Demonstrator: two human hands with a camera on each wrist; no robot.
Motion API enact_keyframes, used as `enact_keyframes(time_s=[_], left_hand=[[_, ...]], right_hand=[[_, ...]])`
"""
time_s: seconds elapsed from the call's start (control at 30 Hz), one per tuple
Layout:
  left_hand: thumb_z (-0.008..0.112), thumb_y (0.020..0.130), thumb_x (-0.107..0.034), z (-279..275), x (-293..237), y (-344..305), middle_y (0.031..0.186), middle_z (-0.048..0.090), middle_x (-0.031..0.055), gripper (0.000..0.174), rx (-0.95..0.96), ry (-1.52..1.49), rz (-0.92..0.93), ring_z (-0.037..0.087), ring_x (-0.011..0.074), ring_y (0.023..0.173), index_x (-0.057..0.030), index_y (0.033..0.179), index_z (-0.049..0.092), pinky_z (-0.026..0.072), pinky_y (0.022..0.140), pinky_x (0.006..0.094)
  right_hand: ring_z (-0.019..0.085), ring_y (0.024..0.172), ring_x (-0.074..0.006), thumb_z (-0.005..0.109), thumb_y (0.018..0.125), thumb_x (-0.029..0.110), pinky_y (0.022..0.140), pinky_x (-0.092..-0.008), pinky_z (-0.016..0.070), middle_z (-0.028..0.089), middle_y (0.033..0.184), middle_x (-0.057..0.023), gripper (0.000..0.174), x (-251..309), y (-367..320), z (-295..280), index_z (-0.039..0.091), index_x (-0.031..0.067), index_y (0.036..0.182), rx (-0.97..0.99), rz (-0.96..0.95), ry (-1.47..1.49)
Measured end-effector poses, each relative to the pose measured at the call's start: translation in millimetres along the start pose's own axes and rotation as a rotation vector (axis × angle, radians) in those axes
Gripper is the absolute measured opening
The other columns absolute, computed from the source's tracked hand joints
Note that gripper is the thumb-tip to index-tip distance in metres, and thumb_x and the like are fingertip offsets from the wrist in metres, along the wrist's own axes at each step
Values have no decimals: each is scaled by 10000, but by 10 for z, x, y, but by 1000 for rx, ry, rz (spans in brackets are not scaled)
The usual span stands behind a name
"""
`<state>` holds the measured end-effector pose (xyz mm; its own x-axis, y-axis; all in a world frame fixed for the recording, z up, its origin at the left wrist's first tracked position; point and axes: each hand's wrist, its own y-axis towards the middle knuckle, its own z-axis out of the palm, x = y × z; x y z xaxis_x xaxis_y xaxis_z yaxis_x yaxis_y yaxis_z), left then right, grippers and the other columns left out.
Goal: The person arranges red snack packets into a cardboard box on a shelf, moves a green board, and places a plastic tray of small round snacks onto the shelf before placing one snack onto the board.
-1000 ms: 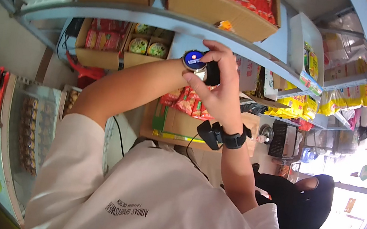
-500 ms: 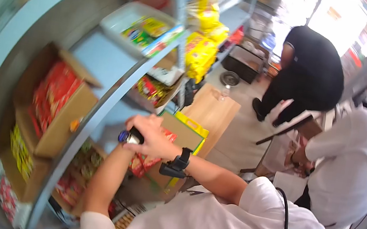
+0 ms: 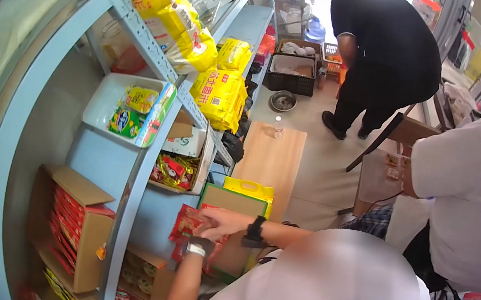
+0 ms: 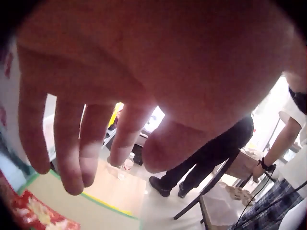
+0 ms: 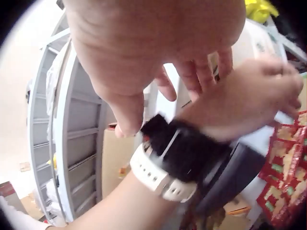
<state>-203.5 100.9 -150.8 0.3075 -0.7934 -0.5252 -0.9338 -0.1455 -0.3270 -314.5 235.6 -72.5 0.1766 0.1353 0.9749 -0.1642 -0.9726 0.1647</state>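
Head view: right hand (image 3: 221,222) no longer clamps the wrist camera (image 5: 175,153). Its fingers now hang spread just above it, pinching nothing. The camera sits strapped on the left wrist at lower centre of frame, lowered beside red snack packets (image 3: 184,224). Left hand (image 4: 120,81) is slack and empty. Judged: the adjustment is ending.

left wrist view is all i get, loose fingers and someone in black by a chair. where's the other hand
Observer: The right hand is at the left hand, its fingers close above the left wrist.
Operator: what's on that wrist
Observer: A white band, with a black camera strapped next to it.
Operator: what's in front of them
Observer: Grey-blue shelving, with an open cardboard box of red packs low down.
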Motion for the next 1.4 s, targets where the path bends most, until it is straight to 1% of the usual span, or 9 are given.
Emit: enact_keyframes(time_s=[0.13, 0.3, 0.43, 0.57, 0.73, 0.87, 1.0, 1.27, 1.4], left_hand=[[553, 809, -343, 676, 830, 34, 1003, 645, 149, 346, 444, 103, -183, 597, 308, 981, -76, 1010, 647, 467, 820, 402], [537, 801, -336, 317, 381, 203, 984, 639, 191, 377, 498, 307, -284, 606, 333, 948, -34, 998, 645, 463, 843, 409], [522, 793, -339, 204, 357, 1279, 935, 638, 224, 378, 368, 449, -92, 627, 368, 884, -16, 926, 667, 503, 769, 430], [553, 768, -247, -1040, -1139, 1782, 1005, 631, 204, 301, 174, 483, -17, 616, 349, 932, -37, 961, 651, 492, 811, 430], [564, 733, -213, -1527, -1613, 3177, 961, 633, 223, 291, 32, 442, 216, 609, 362, 914, -15, 931, 641, 481, 803, 421], [509, 744, -130, -2166, -2323, 3409, 1017, 621, 229, 311, -30, 679, 298, 611, 359, 954, 3, 990, 646, 492, 811, 423], [510, 762, -203, -2714, -2804, 3441, 1032, 622, 215, 324, -39, 812, 297, 607, 347, 973, -14, 985, 648, 485, 813, 416], [498, 753, -159, -2677, -3137, 4305, 1140, 592, 173, 409, -114, 1014, 306, 577, 313, 1053, -71, 1145, 577, 455, 895, 392], [500, 791, -406, -2330, -3139, 4919, 1007, 647, 155, 417, -377, 291, 108, 624, 308, 911, -53, 927, 674, 475, 822, 427]], right_hand=[[581, 812, -210, 605, 806, 519, 706, -332, 477, 610, 859, -115, 611, -1137, -429, -233, 536, 26, 1160, 13, 245, -143], [557, 1029, -276, 600, 738, 624, 867, -356, 450, 601, 1101, -176, 738, -2483, -844, -297, 580, -3, 1126, 83, 639, -63], [528, 1060, -269, 588, 766, 596, 874, -359, 436, 565, 1168, -158, 717, -2300, -928, -458, 544, 11, 1179, 204, 752, -122], [524, 1084, -269, 522, 790, 622, 878, -383, 429, 577, 1161, -139, 681, -2139, -916, -544, 569, 50, 1157, 257, 754, -204], [567, 987, -272, 560, 751, 642, 827, -373, 447, 608, 1066, -154, 713, -1743, -1023, -813, 598, 15, 1088, 187, 854, -203], [572, 831, -206, 560, 769, 635, 659, -332, 479, 610, 933, -112, 684, -1882, -1310, -980, 578, 33, 1093, 1, 868, -84], [566, 931, -214, 594, 749, 622, 749, -360, 483, 586, 1057, -109, 699, -1770, -1616, -1186, 535, 61, 1163, -107, 974, 10], [565, 928, -202, 614, 752, 588, 727, -341, 479, 586, 1027, -93, 669, -1654, -2175, -1490, 531, 69, 1166, -332, 1010, 87], [559, 884, -184, 613, 751, 587, 641, -316, 478, 586, 1007, -91, 651, -1890, -2388, -1631, 535, 78, 1150, -359, 978, 107]])
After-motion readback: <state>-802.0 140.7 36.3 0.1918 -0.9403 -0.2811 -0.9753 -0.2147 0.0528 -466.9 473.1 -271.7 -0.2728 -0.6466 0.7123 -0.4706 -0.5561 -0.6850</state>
